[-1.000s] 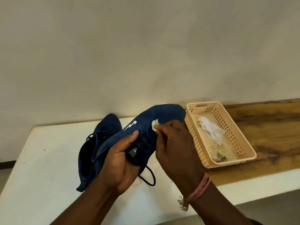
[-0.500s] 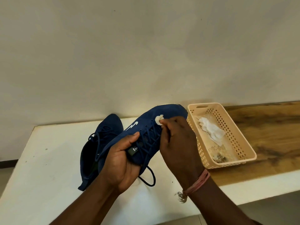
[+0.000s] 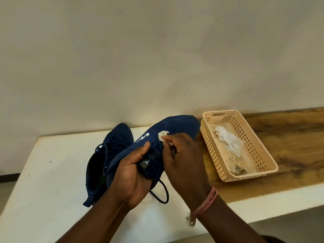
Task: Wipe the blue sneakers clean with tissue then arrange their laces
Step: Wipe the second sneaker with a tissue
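A: Blue suede-look sneaker [image 3: 177,127] is up off the table, toe pointing toward the wall, near the basket. Left hand [image 3: 133,174] grips it from below around the tongue and collar, thumb curled over the upper by the eyelets.

B: Right hand?

A: Right hand [image 3: 182,155] has its fingers bent, pinching a small wad of white tissue [image 3: 163,134] and pressing it on the upper just beside the white side logo [image 3: 144,137]. Pink thread band [image 3: 206,201] on that wrist.

B: Laces?

A: Dark lace [image 3: 162,192] hangs in a loop under the held shoe, touching or nearly touching the tabletop, cannot tell which. Black tongue label [image 3: 145,163] shows between the two hands.

B: Second shoe?

A: Other blue sneaker [image 3: 112,149] is behind and left of the held one, on the white table [image 3: 43,172], toe toward the wall, opening facing the camera, laces loose. Partly hidden by the left forearm.

B: Anything else?

A: Beige perforated plastic basket [image 3: 263,149] sits on the wooden counter [image 3: 294,137] to the right, just beside the held sneaker's toe. Crumpled white tissue [image 3: 228,139] lies inside it, plus some dirty specks at the near end, too small to identify. Plain pale wall behind.
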